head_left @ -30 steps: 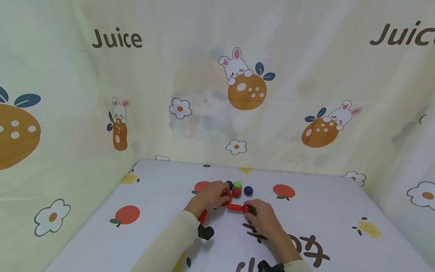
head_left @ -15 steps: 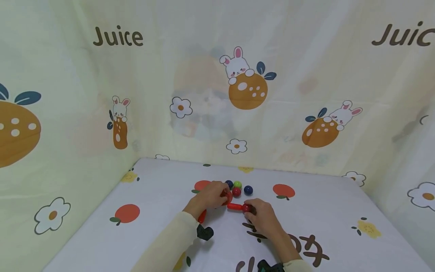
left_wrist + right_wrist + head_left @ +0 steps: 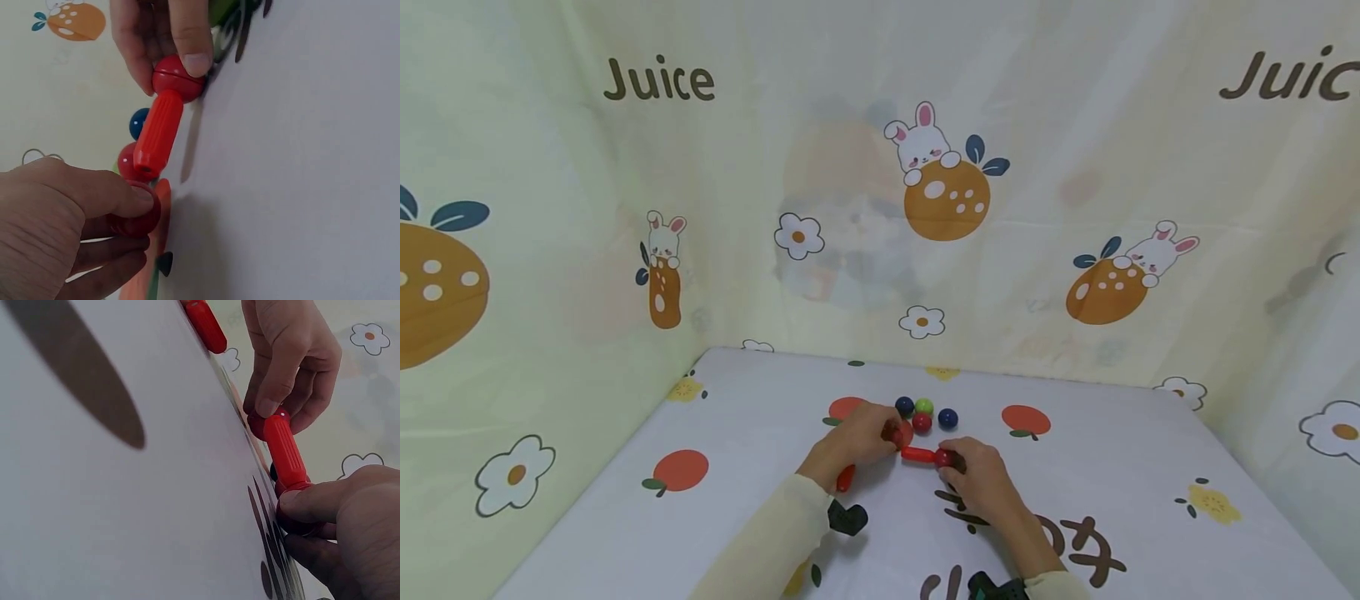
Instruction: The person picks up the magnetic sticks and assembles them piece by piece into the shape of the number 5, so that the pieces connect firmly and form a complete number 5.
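My left hand [image 3: 856, 435] pinches a red ball [image 3: 142, 215] between thumb and fingers, low over the cloth. To its right, my right hand [image 3: 981, 479] grips another red ball [image 3: 177, 80], which has a seam line around it. A short red ribbed rod [image 3: 917, 454] extends from that ball toward the left hand. In the left wrist view the rod's free end, with a small hole, points at the ball in the left hand. In the right wrist view the rod [image 3: 285, 449] overlaps the left hand's ball.
Behind the hands lie a red ball [image 3: 922, 423], a green ball [image 3: 924, 407] and two dark blue balls, one at the left [image 3: 905, 407] and one at the right [image 3: 948, 418]. Another red rod [image 3: 846, 478] lies by the left wrist. Printed cloth covers the table [image 3: 1120, 467] and walls.
My left hand has shifted slightly back toward me and left, still holding its red ball. The right hand, with its ball and rod, has stayed almost in place.
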A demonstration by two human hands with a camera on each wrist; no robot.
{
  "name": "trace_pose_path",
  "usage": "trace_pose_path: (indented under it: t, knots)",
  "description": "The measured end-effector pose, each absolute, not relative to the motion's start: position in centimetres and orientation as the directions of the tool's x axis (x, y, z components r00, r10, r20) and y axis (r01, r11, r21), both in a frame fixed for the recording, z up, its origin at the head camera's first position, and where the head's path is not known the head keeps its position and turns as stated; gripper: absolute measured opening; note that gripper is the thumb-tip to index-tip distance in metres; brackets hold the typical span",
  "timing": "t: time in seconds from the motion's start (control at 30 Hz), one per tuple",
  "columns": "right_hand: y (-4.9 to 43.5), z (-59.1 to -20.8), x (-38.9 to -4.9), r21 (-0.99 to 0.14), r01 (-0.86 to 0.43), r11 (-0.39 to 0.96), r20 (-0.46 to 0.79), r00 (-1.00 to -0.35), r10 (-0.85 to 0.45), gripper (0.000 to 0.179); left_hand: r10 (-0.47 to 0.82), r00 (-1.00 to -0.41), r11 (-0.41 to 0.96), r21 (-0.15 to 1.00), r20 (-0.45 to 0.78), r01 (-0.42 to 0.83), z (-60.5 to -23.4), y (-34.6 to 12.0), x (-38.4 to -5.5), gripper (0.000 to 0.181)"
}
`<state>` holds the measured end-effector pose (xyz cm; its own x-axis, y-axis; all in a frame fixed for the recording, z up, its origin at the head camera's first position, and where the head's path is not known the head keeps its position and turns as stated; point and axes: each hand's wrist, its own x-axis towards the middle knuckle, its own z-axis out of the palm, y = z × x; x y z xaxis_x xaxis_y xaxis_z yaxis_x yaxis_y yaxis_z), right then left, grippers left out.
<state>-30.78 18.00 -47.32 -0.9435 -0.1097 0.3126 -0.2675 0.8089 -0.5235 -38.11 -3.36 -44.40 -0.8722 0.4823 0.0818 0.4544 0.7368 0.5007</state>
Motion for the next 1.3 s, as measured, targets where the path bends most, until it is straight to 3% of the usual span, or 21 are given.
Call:
trace_pose_path:
  t: [1.3]
  knots:
    - [18.0,-47.3,-30.7,-0.532,-0.246,0.810,0.286,-0.953,-0.102,0.038,0.425,-0.898,0.703,0.583,0.115,0.407,-45.0,-3.8,-36.1,0.027]
